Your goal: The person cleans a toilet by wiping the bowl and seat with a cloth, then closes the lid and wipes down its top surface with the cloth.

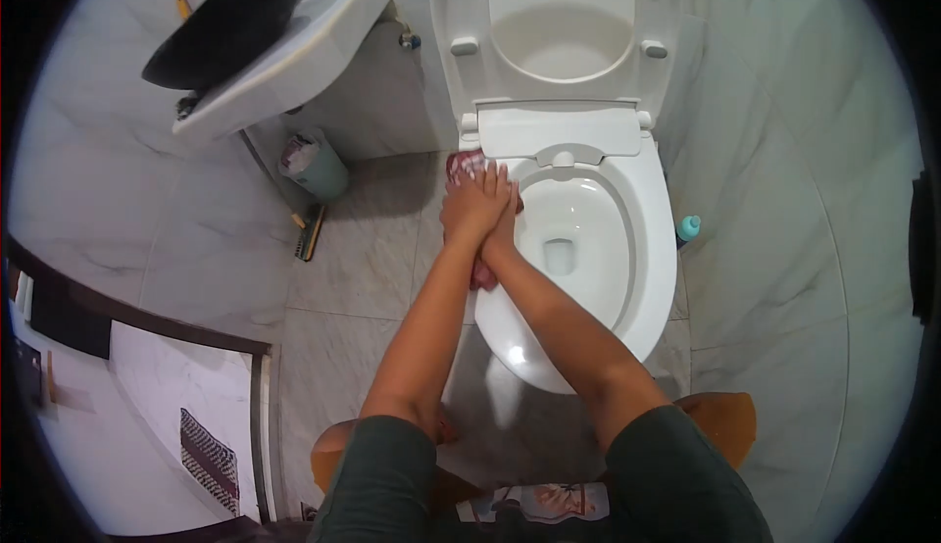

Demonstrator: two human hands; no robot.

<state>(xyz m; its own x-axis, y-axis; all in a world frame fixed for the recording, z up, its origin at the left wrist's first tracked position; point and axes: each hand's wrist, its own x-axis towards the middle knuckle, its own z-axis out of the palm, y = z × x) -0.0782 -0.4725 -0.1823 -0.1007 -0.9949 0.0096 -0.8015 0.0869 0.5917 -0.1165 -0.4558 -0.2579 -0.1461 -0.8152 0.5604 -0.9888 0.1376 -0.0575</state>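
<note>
A red and white patterned cloth (465,163) lies on the left rim of the white toilet bowl (650,239). Both hands press on it, one over the other. My left hand (474,206) lies on top, its fingers extended toward the hinge end. Mostly covered beneath it is my right hand (503,218), whose few visible fingers are also stretched out over the cloth. More of the reddish cloth shows below the wrists. The seat and lid stand raised against the back.
A white sink (323,48) with a large black basin-like object (230,33) juts out at upper left. Below stand a small bin (319,169) and a brush (310,234). A teal-capped bottle (689,228) is right of the toilet. A doorway opens at lower left.
</note>
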